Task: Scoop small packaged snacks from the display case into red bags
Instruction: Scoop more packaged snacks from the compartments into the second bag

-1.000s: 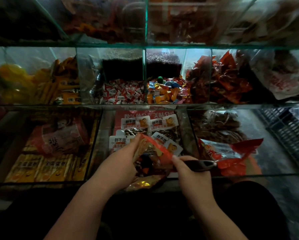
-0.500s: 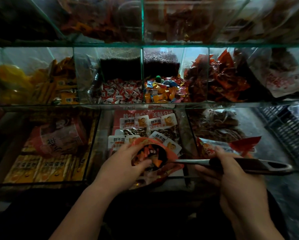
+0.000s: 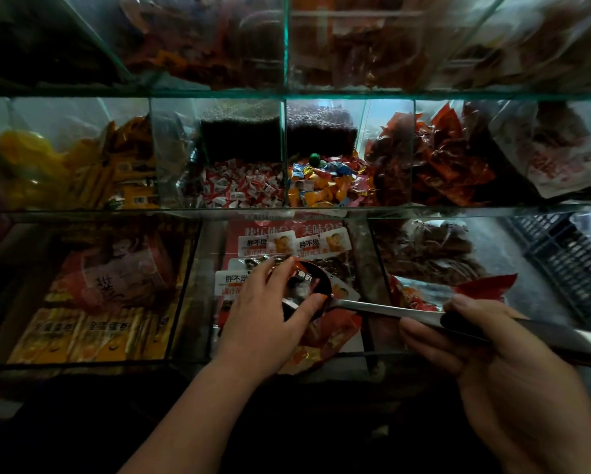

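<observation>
Both hands work: left hand [image 3: 270,316] pinches the red bag [image 3: 331,333] open, right hand [image 3: 499,367], drawn back rightward, grips the scoop [image 3: 383,310], bowl now inside it, likely unloading.

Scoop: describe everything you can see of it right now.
The scoop is a long ladle: shiny metal shaft, black grip with a slotted end, round dark bowl. It lies nearly level, bowl leftward in the open mouth of the red bag, small packets inside. The right hand grips the black handle; the left hand pinches the bag's rim around the bowl.
</observation>
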Action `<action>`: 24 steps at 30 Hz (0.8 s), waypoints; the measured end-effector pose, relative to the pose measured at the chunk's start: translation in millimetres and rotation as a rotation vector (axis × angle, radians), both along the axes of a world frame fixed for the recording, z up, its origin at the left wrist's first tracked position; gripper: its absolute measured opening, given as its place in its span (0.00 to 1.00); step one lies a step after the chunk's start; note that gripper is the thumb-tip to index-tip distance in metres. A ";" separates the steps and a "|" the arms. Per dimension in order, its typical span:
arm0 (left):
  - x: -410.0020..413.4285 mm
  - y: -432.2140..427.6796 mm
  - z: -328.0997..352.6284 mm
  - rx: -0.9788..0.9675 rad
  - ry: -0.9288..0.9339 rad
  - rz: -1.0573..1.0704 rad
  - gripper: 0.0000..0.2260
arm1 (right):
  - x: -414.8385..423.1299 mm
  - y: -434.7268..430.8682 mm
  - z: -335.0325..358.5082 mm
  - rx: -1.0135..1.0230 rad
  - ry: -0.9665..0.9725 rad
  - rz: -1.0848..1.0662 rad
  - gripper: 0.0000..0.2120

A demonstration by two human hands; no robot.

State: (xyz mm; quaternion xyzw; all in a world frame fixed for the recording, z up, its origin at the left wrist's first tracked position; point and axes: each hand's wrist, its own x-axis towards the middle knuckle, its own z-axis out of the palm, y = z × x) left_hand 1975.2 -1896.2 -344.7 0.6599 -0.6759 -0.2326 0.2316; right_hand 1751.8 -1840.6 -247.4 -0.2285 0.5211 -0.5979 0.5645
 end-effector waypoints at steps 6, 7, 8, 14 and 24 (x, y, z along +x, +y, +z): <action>0.7 -16.0 25.6 -0.183 -0.054 0.016 0.34 | 6.7 -6.3 13.4 -0.103 -0.064 0.000 0.05; 1.4 -21.8 30.0 -0.205 -0.070 0.013 0.33 | 8.1 -8.8 14.8 -0.118 -0.076 0.002 0.05; 1.9 -27.9 34.3 -0.222 -0.085 0.012 0.33 | 9.9 -11.1 16.7 -0.130 -0.082 0.010 0.04; -7.8 -74.2 63.4 -0.327 -0.118 -0.013 0.31 | 18.5 -26.5 35.6 -0.209 -0.121 0.016 0.09; -52.0 -167.5 104.2 -0.126 0.429 -0.033 0.47 | 18.2 -94.8 42.7 -0.264 -0.167 -0.236 0.03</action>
